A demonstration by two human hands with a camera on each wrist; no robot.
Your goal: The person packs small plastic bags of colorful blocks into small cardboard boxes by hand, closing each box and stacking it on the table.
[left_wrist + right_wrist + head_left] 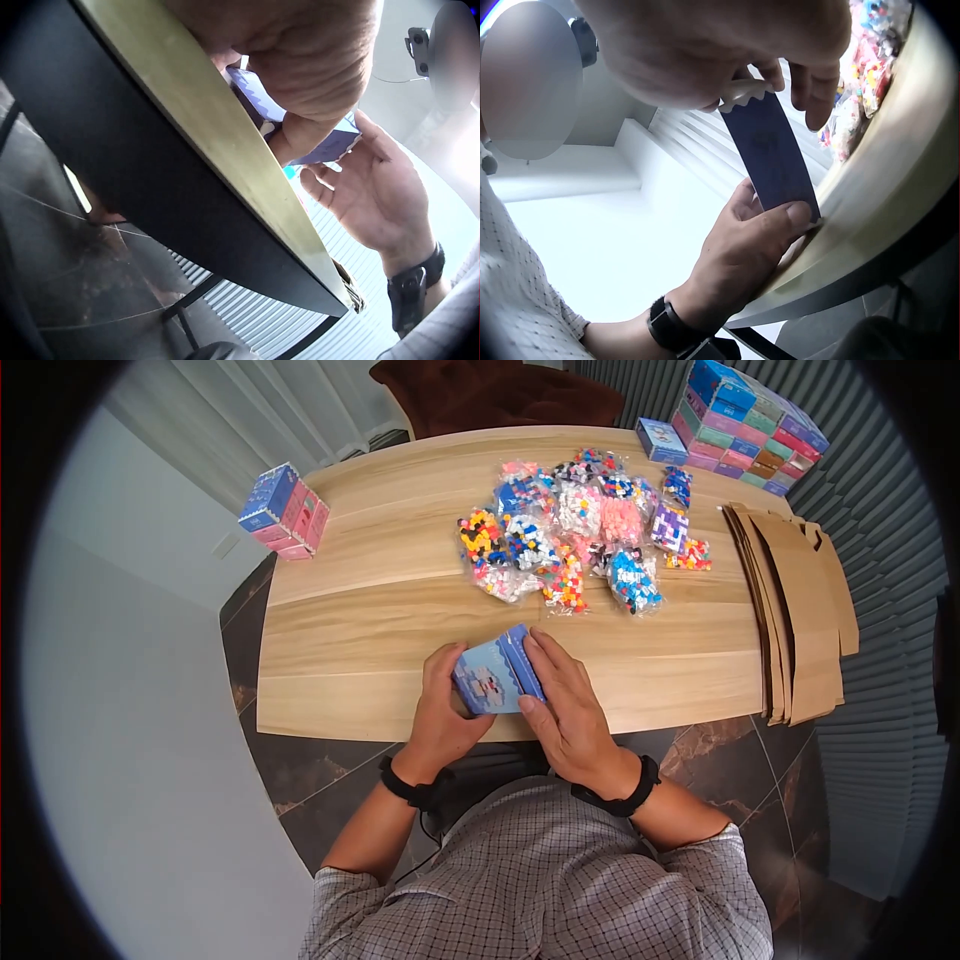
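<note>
A small blue cardboard box with a picture on its face is held between both hands, close over the table's near edge. The left hand grips its left end; in the right wrist view that hand's thumb presses on the box's dark blue side. At the opposite end, the right hand holds the box with its thumb near the front face and its fingers along the far side. A scalloped pale edge shows beside the right hand.
Beyond the box, several clear bags of colourful small bricks lie heaped on the wooden table. Stacked boxes stand at the left, with a larger stack at the back right. Flattened brown cardboard lies along the right edge.
</note>
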